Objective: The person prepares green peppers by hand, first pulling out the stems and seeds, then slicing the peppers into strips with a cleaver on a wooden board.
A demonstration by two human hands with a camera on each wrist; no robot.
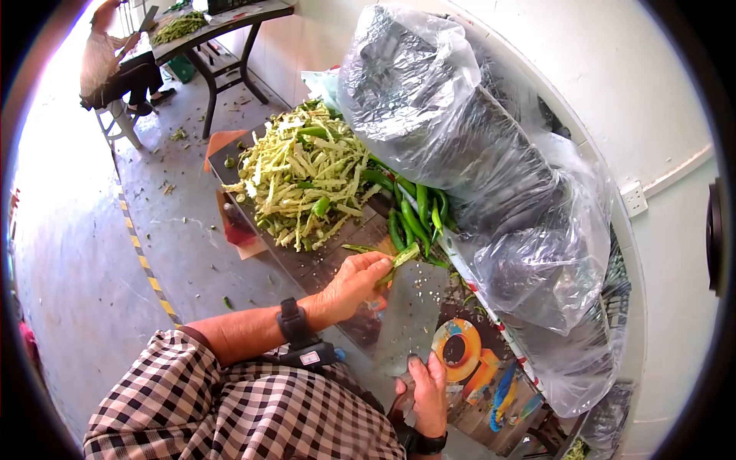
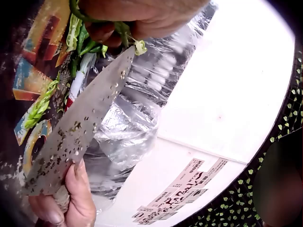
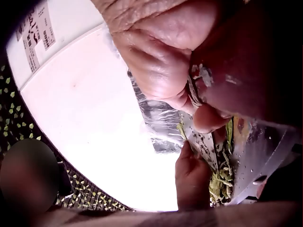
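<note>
Floor (image 1: 180, 245): grey, striped.
Left hand (image 1: 349, 290): split green chili pepper (image 1: 406, 255) pinched beside blade tip.
Right hand (image 1: 426, 395): knife (image 1: 408, 314) gripped.
Risk: fingers may be cut if pepper slips.

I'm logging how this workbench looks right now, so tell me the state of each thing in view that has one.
Left hand: curled, pinching a pepper
Right hand: curled round the knife handle
Held pepper: split open
Knife: blade bare, speckled with bits
Loose peppers: seemingly whole
Pale pile: cut up, heaped
Plastic: crumpled, draped
Wall socket: nothing plugged in
Floor: littered with scraps
</note>
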